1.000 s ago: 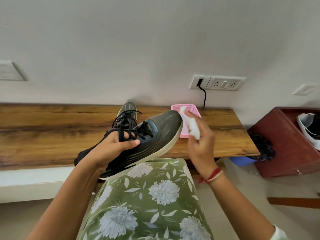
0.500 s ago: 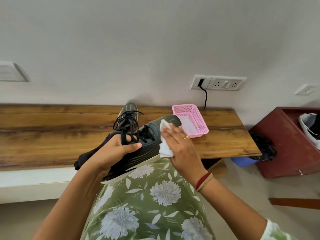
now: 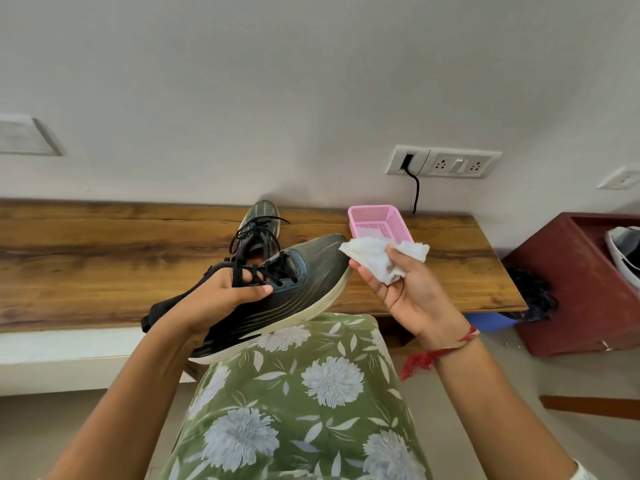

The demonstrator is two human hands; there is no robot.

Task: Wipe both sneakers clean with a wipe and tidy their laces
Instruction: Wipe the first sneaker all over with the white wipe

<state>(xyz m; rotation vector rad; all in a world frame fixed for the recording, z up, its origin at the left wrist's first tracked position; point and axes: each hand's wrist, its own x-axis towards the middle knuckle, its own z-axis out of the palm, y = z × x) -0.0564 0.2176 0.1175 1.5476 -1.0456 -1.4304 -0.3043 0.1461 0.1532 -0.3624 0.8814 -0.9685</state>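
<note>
A person sat facing a long wooden surface (image 3: 104, 265) that ran along a white wall. A green floral lap (image 3: 298, 393) filled the view's 6 o'clock.

The left hand (image 3: 218, 296), just left of centre, gripped a dark sneaker (image 3: 304, 271) from above at mid-foot. Its fingers were curled round the upper and through the black laces (image 3: 266, 270), with the thumb lying along the side. The sneaker was tilted, toe raised toward 2 o'clock, and its pale sole appeared to rest on the lap.

At the sneaker's 3 o'clock, just beside the toe, the right hand (image 3: 408, 292) was turned palm-up. Its fingers (image 3: 370, 275) and thumb were curled round a crumpled white wipe (image 3: 381, 256). Whether the wipe touched the toe could not be told. A red thread (image 3: 446, 349) circled that wrist.

The second sneaker (image 3: 261, 216) stood on the surface at the held one's 12 o'clock, toe toward the wall, its lacing loose. A pink basket (image 3: 377, 218) sat on the surface at the wipe's 12 o'clock. Above it, at 1 o'clock, was a wall socket panel (image 3: 446, 162) with a black cable (image 3: 415, 192) hanging down.

At the view's 3 o'clock, a red box (image 3: 571, 292) on the floor held a white shoe (image 3: 623, 251). A black bag (image 3: 533, 292) lay between the box and the surface.
</note>
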